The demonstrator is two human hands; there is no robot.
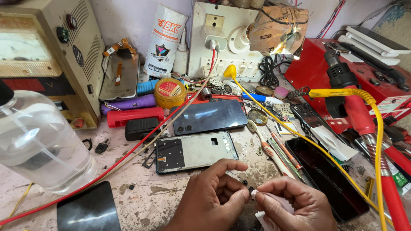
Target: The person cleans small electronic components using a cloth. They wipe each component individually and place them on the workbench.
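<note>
The left hand (212, 194) pinches a tiny black part (251, 188) at the fingertips; the right hand (295, 205) grips what looks like a white cloth (266, 217) against it, low over the bench (162, 194). A slack pinch could drop the part into the clutter. The phone frame (195, 152) lies just ahead, tools crowd the right, bare room only left of the hands

Bright, even light floods the bench (171, 192); a lamp (278, 30) glows far above the fingers (246, 194). Glare streaks the bottle (38, 141) at far left, edges bending slightly.
</note>
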